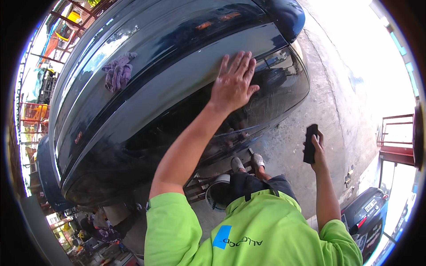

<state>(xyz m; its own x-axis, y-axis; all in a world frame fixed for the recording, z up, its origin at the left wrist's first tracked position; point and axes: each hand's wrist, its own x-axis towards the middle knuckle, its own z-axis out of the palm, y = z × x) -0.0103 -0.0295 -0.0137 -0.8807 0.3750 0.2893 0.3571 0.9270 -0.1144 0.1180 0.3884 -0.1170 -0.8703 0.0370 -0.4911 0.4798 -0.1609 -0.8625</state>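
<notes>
The grey panel (pixel 182 80) runs across the dark car (pixel 151 106) from one o'clock round to eight. The left hand (pixel 233 86) lies on it at twelve, palm down, fingers spread. A light, even palm would probably read the surface best. At three, the right hand (pixel 319 153) grips a black block (pixel 310 144), away from the car. A purple cloth (pixel 118 73) sits on the car at ten.

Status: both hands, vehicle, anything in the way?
Left hand: open, spread over dark vehicle. Right hand: gripping black block, off the vehicle. Purple cloth lying on vehicle, clear of both hands.
</notes>
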